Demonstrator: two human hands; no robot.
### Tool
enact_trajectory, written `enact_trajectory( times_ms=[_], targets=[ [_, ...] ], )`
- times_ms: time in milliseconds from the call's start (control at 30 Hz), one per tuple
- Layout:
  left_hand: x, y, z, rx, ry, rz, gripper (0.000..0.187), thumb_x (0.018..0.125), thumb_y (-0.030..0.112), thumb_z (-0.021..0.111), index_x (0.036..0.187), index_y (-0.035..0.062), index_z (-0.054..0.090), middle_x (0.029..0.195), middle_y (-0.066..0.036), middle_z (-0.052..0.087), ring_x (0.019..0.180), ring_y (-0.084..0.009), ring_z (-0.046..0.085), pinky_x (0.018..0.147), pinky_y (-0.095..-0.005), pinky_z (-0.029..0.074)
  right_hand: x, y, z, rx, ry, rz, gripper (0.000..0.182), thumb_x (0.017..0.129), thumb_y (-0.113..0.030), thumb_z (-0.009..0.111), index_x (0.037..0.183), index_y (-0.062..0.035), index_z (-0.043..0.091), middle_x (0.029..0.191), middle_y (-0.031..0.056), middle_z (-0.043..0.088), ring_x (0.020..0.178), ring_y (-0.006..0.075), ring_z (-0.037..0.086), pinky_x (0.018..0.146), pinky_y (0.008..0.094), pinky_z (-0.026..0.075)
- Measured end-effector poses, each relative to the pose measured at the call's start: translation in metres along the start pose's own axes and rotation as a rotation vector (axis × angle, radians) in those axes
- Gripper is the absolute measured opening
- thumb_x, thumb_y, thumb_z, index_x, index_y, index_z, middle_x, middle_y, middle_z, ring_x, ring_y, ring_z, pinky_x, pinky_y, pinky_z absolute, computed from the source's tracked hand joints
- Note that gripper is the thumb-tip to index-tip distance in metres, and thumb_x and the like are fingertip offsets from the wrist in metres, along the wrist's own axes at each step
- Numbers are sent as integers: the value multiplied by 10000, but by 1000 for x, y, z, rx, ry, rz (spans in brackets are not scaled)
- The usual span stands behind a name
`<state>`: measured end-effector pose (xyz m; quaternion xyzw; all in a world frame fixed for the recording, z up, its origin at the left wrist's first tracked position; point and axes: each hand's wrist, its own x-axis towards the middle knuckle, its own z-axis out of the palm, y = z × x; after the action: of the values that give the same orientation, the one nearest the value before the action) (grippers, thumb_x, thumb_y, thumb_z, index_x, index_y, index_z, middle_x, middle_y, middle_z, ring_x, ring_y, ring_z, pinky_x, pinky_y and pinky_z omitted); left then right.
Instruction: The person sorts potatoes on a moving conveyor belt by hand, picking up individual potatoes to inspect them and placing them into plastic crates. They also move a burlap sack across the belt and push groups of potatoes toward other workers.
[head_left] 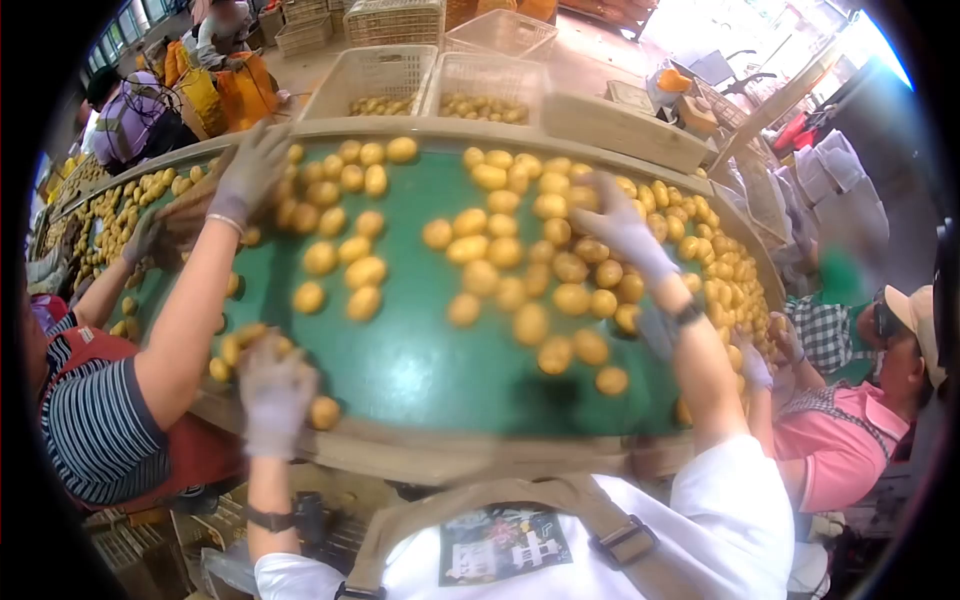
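Yellow potatoes (365, 271) lie scattered over a green sorting belt (420, 375). My right hand (622, 232), in a pale glove, reaches across to the denser potatoes (570, 267) on the right, its fingers spread over them. Low at the near left edge is my left hand (278, 395), also gloved and blurred by motion. Its fingers reach to a small cluster of potatoes (230, 350), and a single potato (324, 412) lies just to its right. The left fingertips are smeared, so I cannot tell whether they grip one.
Beyond the belt's far rail stand white crates (370, 75) with potatoes inside. On the left, a co-worker in a striped sleeve (105, 430) reaches a gloved hand (250, 175) over the belt. Another person in a pink shirt (838, 445) works at the right end.
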<state>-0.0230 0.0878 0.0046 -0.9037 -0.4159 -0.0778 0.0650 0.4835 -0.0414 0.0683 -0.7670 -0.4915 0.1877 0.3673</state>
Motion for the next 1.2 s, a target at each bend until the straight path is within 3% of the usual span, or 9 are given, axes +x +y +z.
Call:
enact_trajectory(
  times_ms=[33, 167, 433, 667, 767, 833, 933, 1133, 1200],
  targets=[
    [-10, -13, 2, 29, 39, -87, 303, 829, 258, 699, 1091, 116, 752, 1351, -140, 592, 1307, -371, 496, 1100, -547, 373, -18, 0, -15, 124, 23, 75, 564, 873, -308, 723, 1351, -45, 578, 1124, 121, 680, 1091, 201, 629, 927, 334, 509],
    [-2, 23, -33, -122, -5, -33, 381, 846, 236, 690, 1202, 101, 706, 1343, -143, 600, 1287, -376, 512, 1108, -528, 381, -69, -4, -9, -381, -263, 310, 572, 873, -341, 693, 1382, -109, 570, 1184, 175, 670, 1140, 314, 640, 979, 415, 507],
    [126, 247, -30, -507, 67, 853, 386, 832, 175, 681, 1216, 132, 666, 1133, -112, 641, 1065, -308, 640, 932, -438, 503, -113, 16, -2, -443, -304, 130, 584, 830, -320, 708, 1362, -114, 582, 1309, 232, 568, 1253, 412, 542, 1033, 447, 465],
    [172, 357, 5, -375, -263, 946, 291, 889, 154, 601, 1173, 134, 662, 1202, -160, 606, 1028, -339, 683, 823, -488, 565, -154, 83, -22, 87, 295, 334, 631, 821, -334, 757, 1368, -63, 599, 1416, 201, 555, 1360, 354, 501, 1135, 439, 405],
    [162, 381, 10, -299, -309, 904, 277, 901, 150, 586, 1163, 109, 667, 1197, -181, 595, 988, -353, 700, 786, -486, 582, -156, 13, -73, -30, 698, -64, 648, 827, -337, 774, 1361, -18, 591, 1436, 203, 538, 1372, 332, 488, 1130, 428, 403],
    [158, 373, 12, -391, -300, 894, 233, 915, 149, 569, 1116, 134, 687, 1169, -190, 600, 978, -357, 697, 792, -478, 582, -143, -10, -119, -255, 962, -371, 626, 848, -342, 756, 1359, -20, 590, 1425, 208, 543, 1341, 340, 506, 1108, 430, 420],
    [150, 341, 22, -453, -270, 873, 220, 919, 155, 563, 1090, 175, 699, 1122, -191, 612, 972, -362, 691, 785, -482, 578, -87, 27, -197, -474, 1168, -308, 593, 880, -349, 729, 1356, -23, 588, 1408, 216, 550, 1293, 353, 533, 1074, 433, 446],
    [137, 209, 55, -369, -87, 609, 237, 903, 148, 565, 1084, 196, 712, 1034, -173, 647, 939, -346, 684, 795, -470, 562, -51, 163, -183, -607, 535, 125, 532, 945, -363, 676, 1349, -29, 585, 1374, 231, 564, 1199, 378, 588, 1007, 437, 497],
    [130, 152, 45, -270, -172, 457, 245, 896, 140, 570, 1083, 199, 716, 1042, -170, 652, 933, -335, 685, 808, -471, 560, -63, 221, -124, -1068, 274, -135, 514, 966, -368, 658, 1347, -31, 584, 1362, 236, 569, 1167, 387, 606, 984, 439, 515]
  ],
)
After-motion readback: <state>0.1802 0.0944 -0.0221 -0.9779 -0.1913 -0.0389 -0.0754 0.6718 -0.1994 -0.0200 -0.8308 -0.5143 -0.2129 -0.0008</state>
